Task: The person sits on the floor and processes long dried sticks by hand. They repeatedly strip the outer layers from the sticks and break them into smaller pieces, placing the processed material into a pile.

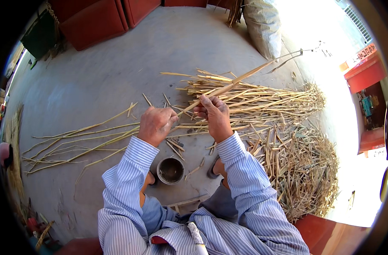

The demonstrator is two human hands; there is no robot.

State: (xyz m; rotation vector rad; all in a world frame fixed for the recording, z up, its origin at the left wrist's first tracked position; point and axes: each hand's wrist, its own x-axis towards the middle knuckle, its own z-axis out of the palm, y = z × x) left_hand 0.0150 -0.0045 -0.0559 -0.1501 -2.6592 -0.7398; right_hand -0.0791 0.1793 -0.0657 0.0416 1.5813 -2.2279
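A long, dry, straw-coloured stalk (237, 80) slants up and to the right, its thin dark tip bending over beyond the straw. My left hand (155, 124) is closed in a fist around its lower end. Just right of it, my right hand (215, 114) pinches the same stalk between thumb and fingers. Beyond and beside that hand lies a broad heap of dry stalks (270, 100) on the floor. Several thin greenish stalks (92, 126) spread out to the left of my left hand. Between my feet stands a round dark bowl (170, 171), apparently with liquid inside.
A large pile of short husks and scraps (308, 170) lies by my right arm. Short cut pieces (175, 148) are scattered near the bowl. Red padded seats (90, 25) and a white woven sack (264, 29) stand at the back. A cigarette (196, 238) juts in at the lower edge.
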